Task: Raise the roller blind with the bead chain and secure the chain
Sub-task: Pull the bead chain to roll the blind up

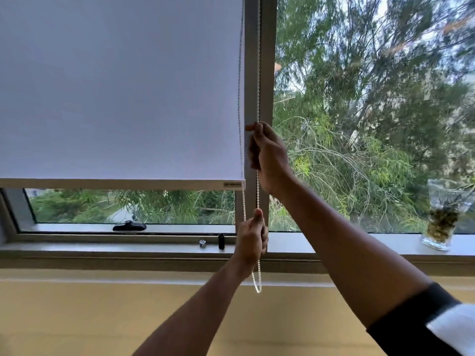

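A white roller blind (120,93) covers most of the left window pane, its bottom bar (115,184) a short way above the sill. A white bead chain (258,73) hangs along the grey window post beside the blind's right edge. My right hand (268,155) grips the chain at mid height, fingers curled round it. Lower down, my left hand (250,240) pinches the same chain just above the sill. The chain's loop end (257,283) dangles below my left hand, in front of the yellow wall.
A grey window sill (102,246) runs across the view. On it stand a small metal clip (202,243) and a black cylinder (221,241). A black window latch (129,226) sits on the lower frame. A glass vase (443,214) stands at the sill's right end.
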The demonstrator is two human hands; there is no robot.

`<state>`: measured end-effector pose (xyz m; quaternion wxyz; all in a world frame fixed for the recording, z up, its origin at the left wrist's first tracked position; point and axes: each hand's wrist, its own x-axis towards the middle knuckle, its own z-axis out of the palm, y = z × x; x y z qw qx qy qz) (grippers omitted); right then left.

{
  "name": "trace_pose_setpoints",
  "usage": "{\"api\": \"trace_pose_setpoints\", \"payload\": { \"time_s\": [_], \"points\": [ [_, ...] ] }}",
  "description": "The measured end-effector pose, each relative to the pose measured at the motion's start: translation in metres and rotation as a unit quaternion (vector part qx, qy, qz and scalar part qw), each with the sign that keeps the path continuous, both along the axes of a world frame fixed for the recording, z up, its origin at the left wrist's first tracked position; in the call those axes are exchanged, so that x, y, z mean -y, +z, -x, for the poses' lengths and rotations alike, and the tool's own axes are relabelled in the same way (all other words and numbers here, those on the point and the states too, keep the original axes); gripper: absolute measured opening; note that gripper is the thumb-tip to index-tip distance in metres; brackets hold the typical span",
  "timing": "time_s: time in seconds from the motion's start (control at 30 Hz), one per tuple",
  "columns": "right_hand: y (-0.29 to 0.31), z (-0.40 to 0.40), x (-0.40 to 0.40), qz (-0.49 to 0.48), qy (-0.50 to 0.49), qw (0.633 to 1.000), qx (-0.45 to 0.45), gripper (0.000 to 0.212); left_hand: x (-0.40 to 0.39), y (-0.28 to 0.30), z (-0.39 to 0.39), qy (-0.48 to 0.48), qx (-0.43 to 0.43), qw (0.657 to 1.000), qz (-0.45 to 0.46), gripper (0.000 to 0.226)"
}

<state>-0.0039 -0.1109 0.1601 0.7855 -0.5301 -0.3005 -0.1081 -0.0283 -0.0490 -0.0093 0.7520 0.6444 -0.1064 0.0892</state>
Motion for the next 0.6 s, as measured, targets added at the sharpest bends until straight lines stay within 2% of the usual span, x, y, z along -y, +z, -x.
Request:
{"api": "trace_pose_setpoints", "payload": {
  "time_s": [0.13, 0.2, 0.3, 0.43, 0.5, 0.6],
  "points": [
    [-0.009, 0.005, -0.007, -0.006, -0.015, 0.999, 0.044, 0.035, -0.016, -0.007, -0.003, -0.069, -0.029, 0.997, -0.034, 0.057],
    [-0.018, 0.008, -0.008, 0.008, -0.021, 0.998, 0.064, 0.035, -0.027, -0.015, -0.005, -0.102, -0.051, 0.992, -0.055, 0.063],
    [-0.039, 0.007, -0.01, 0.063, -0.067, 0.99, 0.105, 0.033, -0.041, -0.007, -0.01, -0.083, -0.069, 0.994, -0.032, 0.075],
    [-0.072, 0.001, -0.007, 0.12, -0.103, 0.981, 0.109, 0.029, -0.054, 0.055, -0.013, -0.041, -0.017, 0.999, -0.018, 0.079],
    [-0.086, -0.002, -0.005, 0.124, -0.082, 0.984, 0.101, 0.026, -0.057, 0.093, -0.014, -0.047, 0.015, 0.999, 0.0, 0.072],
    [-0.109, -0.005, -0.006, 0.177, -0.137, 0.968, 0.109, 0.031, -0.055, 0.147, -0.012, -0.049, 0.055, 0.997, 0.008, 0.065]
  ]
}}
